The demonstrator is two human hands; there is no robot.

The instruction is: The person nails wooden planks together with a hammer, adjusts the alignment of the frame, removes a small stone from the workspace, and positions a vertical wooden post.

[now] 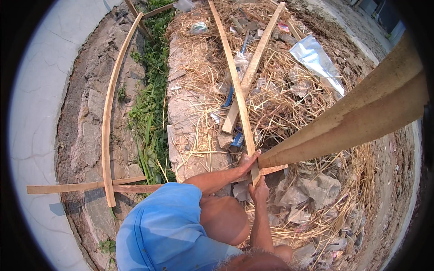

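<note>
A long, narrow wooden strip (237, 88) runs from the top of the view toward me. My left hand (249, 161) is closed round its near part, thumb toward a tall wooden plank (352, 113) that rises at the right, close to the camera. Lower down, my right hand (259, 191) grips the strip's near end. Under the strip lies a crosswise wooden batten (274, 169), partly hidden by my arm and knee. A second strip (260, 56) crosses the held one farther off. I am squatting, left knee (224, 221) bent beside my left forearm.
Dry straw (280, 113), stones (318, 189) and plastic scraps cover the ground to the right. A silvery sheet (316, 61) lies there. Green weeds (151, 122) fill a gap left of a concrete ledge (181, 135). Another strip (110, 108) lies over a crosswise batten (68, 187) at left.
</note>
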